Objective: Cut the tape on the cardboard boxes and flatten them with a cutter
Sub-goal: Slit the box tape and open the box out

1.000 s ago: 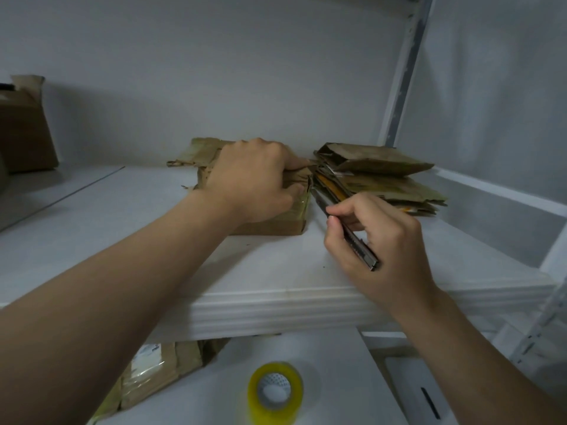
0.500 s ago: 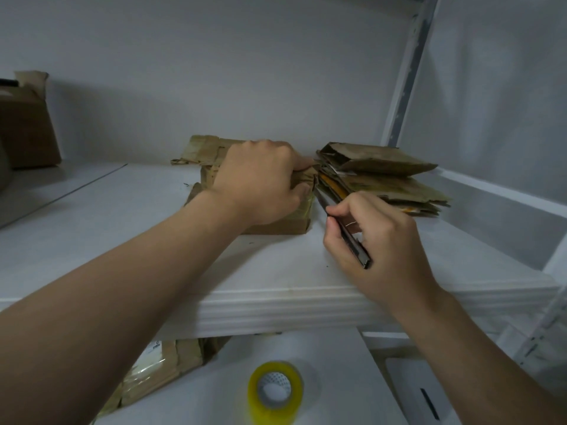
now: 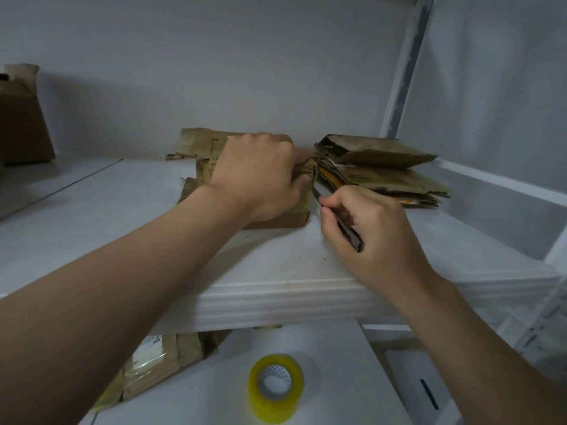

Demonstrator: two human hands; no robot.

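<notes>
A small brown cardboard box [image 3: 282, 217] lies on the white shelf [image 3: 276, 271]. My left hand [image 3: 260, 176] presses down on its top, fingers curled over its right edge. My right hand [image 3: 371, 228] grips a dark cutter [image 3: 349, 231] like a pen, its tip at the box's right side, near the upper corner. The blade itself is hidden between the box and the pile beside it. A pile of flattened cardboard [image 3: 380, 170] sits just right of the box.
A taller brown box [image 3: 21, 124] stands at the far left. Below the shelf, a yellow tape roll [image 3: 276, 388] stands on a white surface beside a taped package [image 3: 159, 363]. A metal upright [image 3: 408, 65] rises behind the pile.
My right hand has slid the cutter forward along the box's right side, toward the wall. My left hand stays on the box.
</notes>
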